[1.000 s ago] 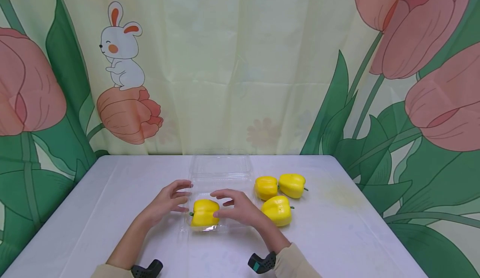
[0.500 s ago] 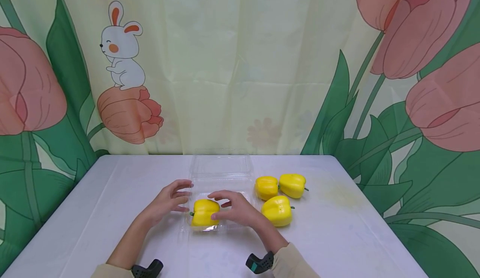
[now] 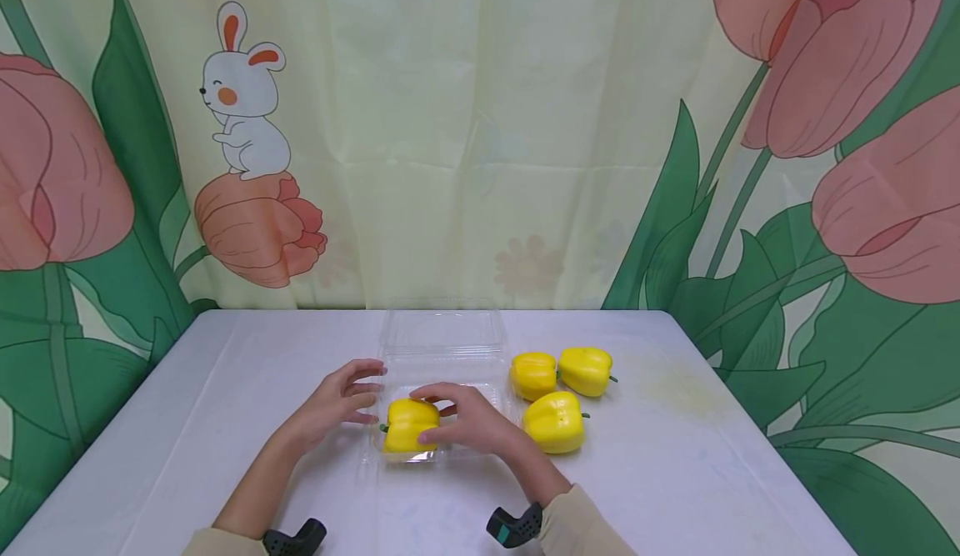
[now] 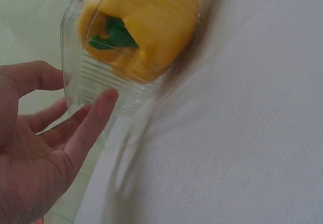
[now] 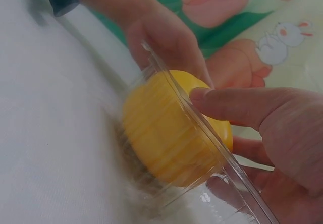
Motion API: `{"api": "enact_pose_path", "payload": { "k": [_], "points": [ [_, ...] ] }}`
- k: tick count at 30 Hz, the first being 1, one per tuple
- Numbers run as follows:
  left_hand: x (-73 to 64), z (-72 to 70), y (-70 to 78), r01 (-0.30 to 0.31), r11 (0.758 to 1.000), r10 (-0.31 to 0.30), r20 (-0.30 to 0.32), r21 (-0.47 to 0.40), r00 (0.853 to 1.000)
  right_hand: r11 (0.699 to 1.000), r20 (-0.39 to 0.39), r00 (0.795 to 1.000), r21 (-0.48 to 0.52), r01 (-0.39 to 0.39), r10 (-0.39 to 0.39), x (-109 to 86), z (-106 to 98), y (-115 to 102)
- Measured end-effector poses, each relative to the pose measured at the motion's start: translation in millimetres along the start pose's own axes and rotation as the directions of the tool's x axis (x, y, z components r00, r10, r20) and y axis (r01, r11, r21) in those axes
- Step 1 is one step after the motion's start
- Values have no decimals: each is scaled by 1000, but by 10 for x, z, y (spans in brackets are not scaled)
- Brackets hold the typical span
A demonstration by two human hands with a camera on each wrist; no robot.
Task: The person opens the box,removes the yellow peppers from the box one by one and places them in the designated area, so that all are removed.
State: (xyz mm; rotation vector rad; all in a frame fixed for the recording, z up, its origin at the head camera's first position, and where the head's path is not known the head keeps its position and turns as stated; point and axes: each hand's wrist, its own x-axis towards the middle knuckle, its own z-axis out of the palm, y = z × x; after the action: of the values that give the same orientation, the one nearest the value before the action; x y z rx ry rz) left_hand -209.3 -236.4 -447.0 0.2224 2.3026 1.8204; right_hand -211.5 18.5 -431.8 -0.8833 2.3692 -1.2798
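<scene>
A clear plastic clamshell box (image 3: 444, 333) lies with its lid raised back. In its left half sits a yellow bell pepper (image 3: 408, 425), green stem facing left. My right hand (image 3: 474, 421) reaches over the box from the right and holds this pepper, thumb on the near side and fingers on the far side. In the right wrist view its thumb (image 5: 232, 103) overlaps the pepper above the rim. My left hand (image 3: 336, 402) rests at the box's left end with fingers spread. The left wrist view shows the fingertips (image 4: 108, 97) at the clear wall, outside the box.
Three more yellow bell peppers lie right of the box: a near one (image 3: 555, 423), a back left one (image 3: 533, 375) and a back right one (image 3: 585, 371). A white cloth (image 3: 225, 414) covers the table. Behind it hangs a printed curtain (image 3: 420, 122).
My right hand has shifted slightly left, its thumb and fingers coming farther over the pepper in the box. The left hand, box and other peppers have stayed in place.
</scene>
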Motion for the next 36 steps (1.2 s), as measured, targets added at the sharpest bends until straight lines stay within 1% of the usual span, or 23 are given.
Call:
{"api": "enact_pose_path", "payload": {
  "k": [11, 15, 20, 30, 36],
  "points": [
    [-3, -7, -1, -5, 1000, 5, 6, -8, 1000, 999, 16, 1000, -42, -11, 12, 12, 19, -16],
    [-7, -6, 1, -3, 1000, 3, 2, -6, 1000, 999, 34, 999, -34, -25, 26, 14, 23, -13],
    [-8, 3, 1, 3, 1000, -3, -9, -1, 1000, 999, 51, 998, -31, -19, 21, 13, 22, -5],
    [-3, 1, -6, -5, 1000, 5, 0, 5, 1000, 998, 51, 998, -48, -38, 41, 8, 20, -18],
    [-5, 7, -4, -2, 1000, 2, -9, 4, 1000, 997, 49, 998, -63, -37, 41, 11, 20, -14]
  ]
}}
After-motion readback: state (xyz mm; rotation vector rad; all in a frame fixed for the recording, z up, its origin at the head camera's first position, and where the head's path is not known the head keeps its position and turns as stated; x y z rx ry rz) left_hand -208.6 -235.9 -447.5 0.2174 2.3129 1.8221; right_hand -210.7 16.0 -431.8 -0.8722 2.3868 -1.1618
